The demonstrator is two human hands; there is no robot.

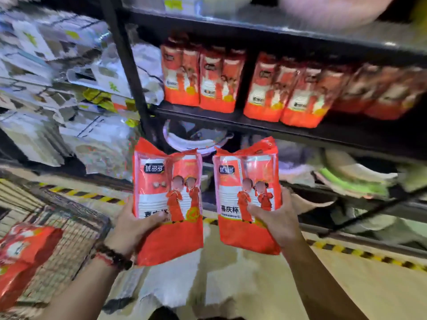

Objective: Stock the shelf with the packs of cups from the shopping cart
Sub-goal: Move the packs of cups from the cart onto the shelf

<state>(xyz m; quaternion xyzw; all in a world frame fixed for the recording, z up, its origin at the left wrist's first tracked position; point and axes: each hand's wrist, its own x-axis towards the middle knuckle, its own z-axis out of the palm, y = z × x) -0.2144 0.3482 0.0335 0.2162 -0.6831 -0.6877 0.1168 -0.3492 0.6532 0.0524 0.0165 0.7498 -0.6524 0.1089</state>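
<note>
Shopping cart (76,229): I am seeing its wire mesh at the lower left, with one more red pack of cups (22,255) lying in it, blurred.
Left hand (131,227): I am holding the left pack of cups (168,204) from its left edge, thumb curled over the front near the bottom print, the other fingers hidden behind. A bead bracelet (114,256) is sitting on the wrist.
Right hand (275,222): I am gripping the right pack of cups (248,197) from its right edge, thumb pressing on the front, the other fingers wrapping round the far side.
Long axis: both packs are standing upright, tops pointing up toward the shelf, side by side and just apart.
Key relation: the black shelf board (265,127) with the row of same red packs (231,82) is lying above and behind both packs. I am judging the right pack as nearer to the free room, but the blur is making this unsure.
Next move, my judgement: I am needing to lift both packs up and forward, keeping them upright.
Writing: a white logo of three Chinese characters in a dark badge at each top, too soft for me to give surely. The right pack is showing "喜庆杯" at the bottom. The small line under it I cannot read.
</note>
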